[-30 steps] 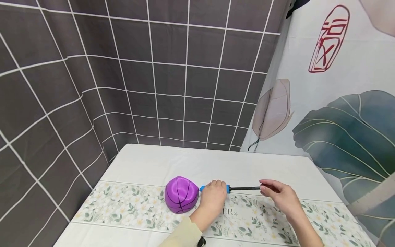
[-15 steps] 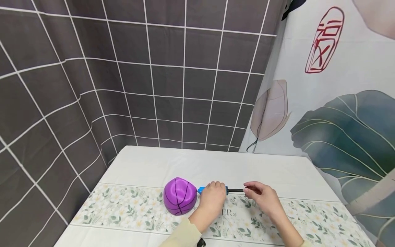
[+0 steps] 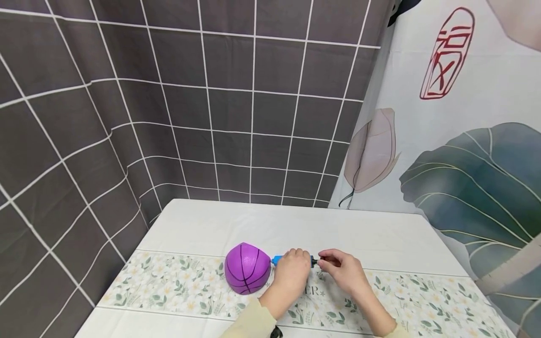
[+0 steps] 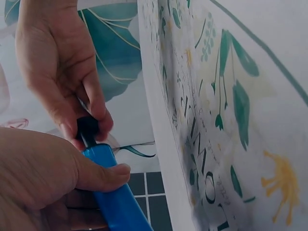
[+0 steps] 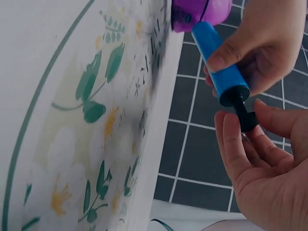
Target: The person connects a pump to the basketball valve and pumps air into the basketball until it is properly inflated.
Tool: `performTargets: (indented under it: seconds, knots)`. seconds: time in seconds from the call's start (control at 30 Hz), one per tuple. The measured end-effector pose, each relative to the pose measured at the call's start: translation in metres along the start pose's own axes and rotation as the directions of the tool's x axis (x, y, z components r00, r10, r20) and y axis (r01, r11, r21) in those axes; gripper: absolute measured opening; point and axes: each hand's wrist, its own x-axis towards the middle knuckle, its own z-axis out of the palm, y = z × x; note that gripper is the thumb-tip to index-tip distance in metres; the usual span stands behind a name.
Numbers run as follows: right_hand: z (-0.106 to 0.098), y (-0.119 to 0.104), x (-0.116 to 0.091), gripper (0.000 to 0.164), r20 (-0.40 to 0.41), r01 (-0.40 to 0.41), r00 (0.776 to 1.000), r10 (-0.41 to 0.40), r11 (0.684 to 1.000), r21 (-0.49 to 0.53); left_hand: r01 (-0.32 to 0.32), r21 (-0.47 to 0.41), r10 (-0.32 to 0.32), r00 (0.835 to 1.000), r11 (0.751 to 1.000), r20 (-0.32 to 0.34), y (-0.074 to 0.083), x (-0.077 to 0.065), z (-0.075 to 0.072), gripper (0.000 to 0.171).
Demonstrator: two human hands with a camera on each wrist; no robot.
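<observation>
A purple ball [image 3: 247,268] with black lines, partly caved in, sits on the table. Against its right side is the tip of a blue hand pump [image 5: 216,62]. My left hand [image 3: 292,270] grips the pump's blue barrel, thumb laid along it in the left wrist view. Between thumb and fingers, my right hand [image 3: 344,270] pinches the black pump handle [image 5: 247,120]. Only a short piece of the black rod shows between handle and barrel. Where the tip meets the ball is too small to make out.
The table [image 3: 203,220] is covered with a white cloth printed with a floral band. A dark curtain with white grid lines [image 3: 228,112] stands behind and to the left. A light leaf-patterned cloth [image 3: 422,155] hangs at the right.
My right hand has moved left toward my left hand, pushing the pump handle in so the exposed rod is much shorter. My left hand and the ball have hardly moved.
</observation>
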Motion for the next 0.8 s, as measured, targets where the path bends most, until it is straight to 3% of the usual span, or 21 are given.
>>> performTargets:
  seconds: [0.2,0.57,0.8]
  knots:
    - [-0.018,0.001,-0.005,0.026,0.006,-0.049,0.999,0.049,0.999,-0.003,0.006,-0.06,-0.003,0.999,0.998,0.053,-0.001,0.0,-0.003,0.014]
    - [-0.07,0.012,-0.013,0.041,0.027,-0.125,0.992,0.125,0.992,-0.03,0.0,-0.058,0.005,0.996,0.998,0.09,-0.004,0.0,-0.006,0.022]
    - [-0.078,0.016,-0.014,0.044,-0.003,-0.124,0.992,0.124,0.992,-0.034,-0.004,-0.064,0.009,0.997,0.998,0.075,-0.004,0.0,-0.004,0.025]
